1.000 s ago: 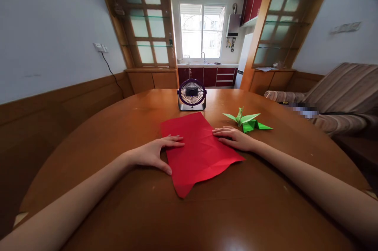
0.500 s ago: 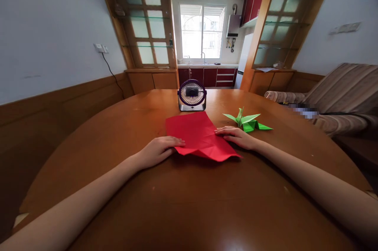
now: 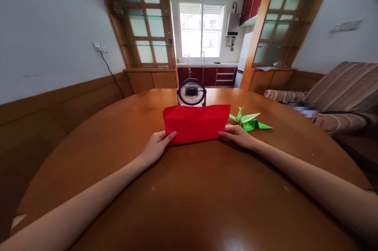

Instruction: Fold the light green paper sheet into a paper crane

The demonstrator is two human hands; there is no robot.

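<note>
While both hands hold it, the red sheet stands folded over on the tabletop.

Paper: red paper (image 3: 195,123) sits in the middle of the tabletop (image 3: 189,188), its near edge down on the wood and its upper part raised toward the camera as a wide, low band; faint creases run across the face, the top edge dips slightly in the middle, and the colour is a plain, bright red.

Left hand: left hand (image 3: 156,145) is at the lower left corner of the paper, fingers (image 3: 170,136) closed on that corner, thumb lying along the front.

Right hand: right hand (image 3: 238,136) is at the lower right corner, fingers (image 3: 225,134) pinched on that edge, palm low over the wood.

Fan: small round fan (image 3: 191,92) stands just behind the paper, its base hidden by the raised sheet.

Crane: green paper crane (image 3: 248,121) lies just beside the right hand, behind it and to the right.

Sofa: striped sofa (image 3: 342,93) is beyond the tabletop's right rim.
</note>
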